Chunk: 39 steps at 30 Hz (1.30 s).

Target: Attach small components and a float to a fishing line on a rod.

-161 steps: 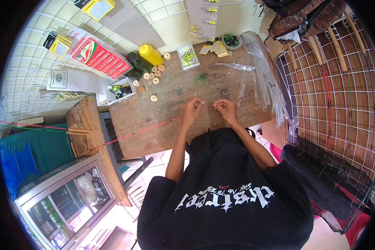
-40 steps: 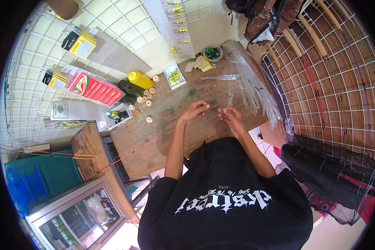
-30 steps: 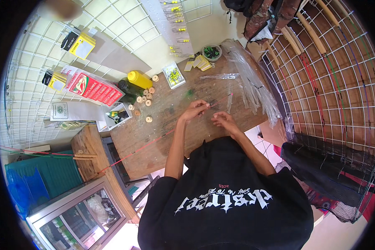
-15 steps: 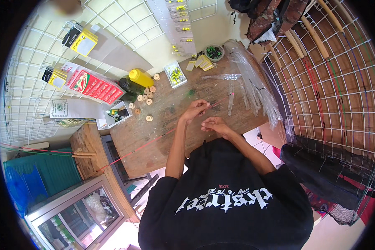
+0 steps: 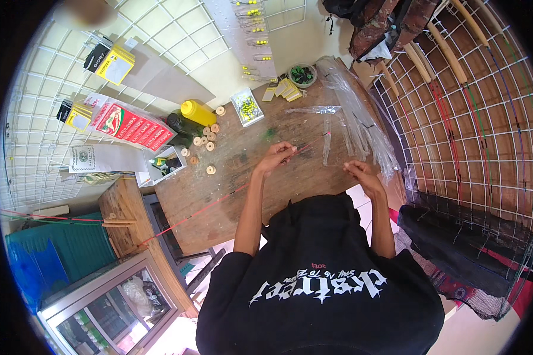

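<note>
Left hand (image 5: 276, 157) is being held over the middle of the bench (image 5: 219, 195), fingers pinched together on the upper end of a thin red rod (image 5: 219, 199). Rod is being run diagonally from that pinch down-left across the wood and past the bench's edge. Right hand (image 5: 361, 176) is being held near the right edge of the bench, fingers curled in; anything gripped there is too small to be made out, so its hold cannot be told.

Progress, as a judgement: rod end is being worked on, and nothing finished is being shown on it. Sleeves (image 5: 361, 127) are lying in a loose heap just beyond the right hand, so bagging looks like it is not yet being done. Most of the job is probably left.

Materials and shapes:
- bench: bare worn wood, scuffed, flat
- rod: very slim, straight, red, smooth
- sleeves: long narrow clear plastic, glossy, crinkled
- rings (image 5: 204, 145): small pale discs with holes, cork-like, scattered at the bench's far-left part
- bottle (image 5: 196, 112): yellow plastic, rounded, lying tilted beside a dark one
- tray (image 5: 247, 107): clear, rectangular, filled with small yellow-green beads
- bowl (image 5: 302, 74): round, with dark green bits in it
- grid (image 5: 160, 35): white wire mesh on the wall, carded packs being hung on it
</note>
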Available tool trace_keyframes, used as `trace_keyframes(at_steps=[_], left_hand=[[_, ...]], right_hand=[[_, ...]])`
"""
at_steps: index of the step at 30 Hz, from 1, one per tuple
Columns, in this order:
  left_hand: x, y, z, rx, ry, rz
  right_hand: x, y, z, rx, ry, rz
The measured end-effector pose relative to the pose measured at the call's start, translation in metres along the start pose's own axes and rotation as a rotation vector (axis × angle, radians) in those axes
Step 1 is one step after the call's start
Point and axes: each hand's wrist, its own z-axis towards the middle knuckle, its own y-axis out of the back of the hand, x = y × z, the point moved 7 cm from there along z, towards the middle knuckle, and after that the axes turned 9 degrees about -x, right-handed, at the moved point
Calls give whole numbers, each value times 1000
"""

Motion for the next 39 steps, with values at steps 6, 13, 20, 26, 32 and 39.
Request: trace_keyframes(at_steps=[6,13,20,26,32,39], left_hand=[[2,0,0,14,6,6],[3,-4,0,20,-10,2],[-1,-7,-1,-15,10,38],[8,1,1,5,-31,15],[-1,-1,-2,-45,-4,-15],[3,-2,-2,-21,-11,-26]], right_hand=[[26,-6,-2,-29,35,617],[0,-70,33,219,-180,1126],[7,-112,41,40,5,351],[1,-119,42,-93,-49,275],[-8,-116,50,-216,1,295],[0,-128,45,-148,41,413]])
